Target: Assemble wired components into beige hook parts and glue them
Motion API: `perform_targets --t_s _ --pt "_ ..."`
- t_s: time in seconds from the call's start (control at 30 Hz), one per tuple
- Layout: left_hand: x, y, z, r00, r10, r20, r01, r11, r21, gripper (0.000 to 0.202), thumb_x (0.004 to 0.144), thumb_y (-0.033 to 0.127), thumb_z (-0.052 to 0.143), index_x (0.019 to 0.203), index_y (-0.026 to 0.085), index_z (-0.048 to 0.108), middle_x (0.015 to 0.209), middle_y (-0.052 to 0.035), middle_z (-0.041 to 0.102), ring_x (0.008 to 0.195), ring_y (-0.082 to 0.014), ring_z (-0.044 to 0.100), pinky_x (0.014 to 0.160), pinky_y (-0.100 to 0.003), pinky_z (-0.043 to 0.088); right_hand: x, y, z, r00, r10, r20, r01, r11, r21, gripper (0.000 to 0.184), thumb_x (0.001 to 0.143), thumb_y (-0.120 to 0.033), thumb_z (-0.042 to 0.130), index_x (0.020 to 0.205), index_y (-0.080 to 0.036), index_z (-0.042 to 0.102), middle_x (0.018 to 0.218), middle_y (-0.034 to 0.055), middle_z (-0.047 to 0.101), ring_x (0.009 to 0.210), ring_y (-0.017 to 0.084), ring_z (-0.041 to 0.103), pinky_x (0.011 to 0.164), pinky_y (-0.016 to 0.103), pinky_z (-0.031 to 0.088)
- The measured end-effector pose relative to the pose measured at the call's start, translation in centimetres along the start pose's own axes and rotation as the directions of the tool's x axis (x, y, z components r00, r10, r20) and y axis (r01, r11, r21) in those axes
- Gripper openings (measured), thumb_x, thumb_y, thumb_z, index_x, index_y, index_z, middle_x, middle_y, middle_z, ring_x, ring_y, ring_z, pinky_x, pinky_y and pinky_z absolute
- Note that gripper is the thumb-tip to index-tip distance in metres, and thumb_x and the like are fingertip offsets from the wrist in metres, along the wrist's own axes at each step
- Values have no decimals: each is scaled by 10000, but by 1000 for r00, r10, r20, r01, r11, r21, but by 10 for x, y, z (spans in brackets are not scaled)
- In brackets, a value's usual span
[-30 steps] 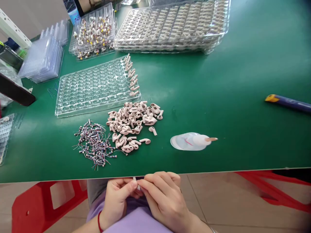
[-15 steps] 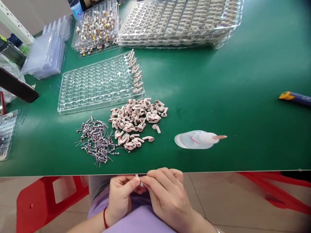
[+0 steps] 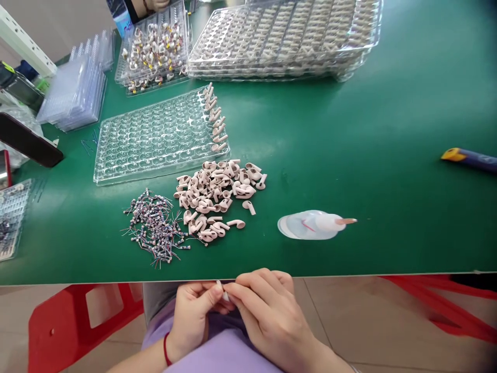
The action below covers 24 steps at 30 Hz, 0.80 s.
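My left hand [image 3: 198, 311] pinches a small pale earbud shell [image 3: 225, 296] just below the table's front edge. My right hand [image 3: 269, 313] meets it there, its fingertips closed against the same shell; whether they hold some finer part is hidden. Above my hands lies a heap of pinkish-beige earbud shells [image 3: 215, 186]. Left of that heap is a pile of small wired components [image 3: 157, 225]. A clear plastic tray [image 3: 151, 129] behind them has one column of shells along its right end. To the right, a translucent squeeze bottle [image 3: 310, 226] lies on its side, its tip pointing right.
Stacked filled trays [image 3: 287, 44] stand at the back, beside a tray of white-and-yellow parts [image 3: 155, 54]. Empty trays [image 3: 73, 93] and a dark phone-like slab [image 3: 29, 140] are at left. A blue-and-yellow tool [image 3: 469, 158] lies far right. Another person's hand [image 3: 157, 4] shows at the top.
The view has shifted slightly. At the top, another person's hand has come into sight. My hands keep nearly the same hold on the shell.
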<state>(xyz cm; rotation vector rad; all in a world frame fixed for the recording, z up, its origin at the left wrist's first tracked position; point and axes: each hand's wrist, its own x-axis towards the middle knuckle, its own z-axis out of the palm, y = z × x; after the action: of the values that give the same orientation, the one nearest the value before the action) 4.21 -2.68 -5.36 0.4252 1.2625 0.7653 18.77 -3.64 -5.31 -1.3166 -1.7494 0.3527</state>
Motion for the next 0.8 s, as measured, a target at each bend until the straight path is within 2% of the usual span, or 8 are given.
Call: perform_targets --t_s 0.27,0.4,0.57,0.67,0.8 --pt "0 7 -3 994 -83 69 85 996 -24 374 587 449 887 614 107 737 563 -39 693 476 -86 595 488 -172 472 -1 2 -2 999 46 17 -47 995 87 148 920 -131 577 812 -190 659 699 7 636 656 135 528 679 318 316" --pt "-2 13 -3 981 -171 95 176 983 -47 399 543 458 908 624 108 735 553 -39 692 475 -91 614 476 -160 481 -1 2 -5 998 59 5 -59 989 138 101 903 -118 590 843 -198 606 744 0 688 684 137 584 723 323 352" --pt "-5 16 -3 959 -252 133 261 964 -57 426 485 462 930 577 114 703 527 -31 685 421 -79 599 465 -158 483 -2 2 -9 999 42 -15 -38 978 206 139 863 -66 599 852 -201 566 806 5 738 705 134 643 749 322 391" --pt "-7 17 -2 966 -224 130 231 972 -42 426 494 470 925 588 116 707 536 -28 690 425 -82 606 468 -164 484 -2 1 -11 999 44 -7 -41 975 218 140 871 -69 595 836 -202 573 765 -5 724 697 133 644 742 317 392" --pt "-8 17 -4 982 -128 142 130 991 -6 389 550 452 908 629 117 727 550 -31 701 449 -91 614 489 -182 489 0 -1 -12 999 32 -15 -28 978 208 126 895 -101 586 828 -207 590 724 -11 700 665 136 619 709 317 389"
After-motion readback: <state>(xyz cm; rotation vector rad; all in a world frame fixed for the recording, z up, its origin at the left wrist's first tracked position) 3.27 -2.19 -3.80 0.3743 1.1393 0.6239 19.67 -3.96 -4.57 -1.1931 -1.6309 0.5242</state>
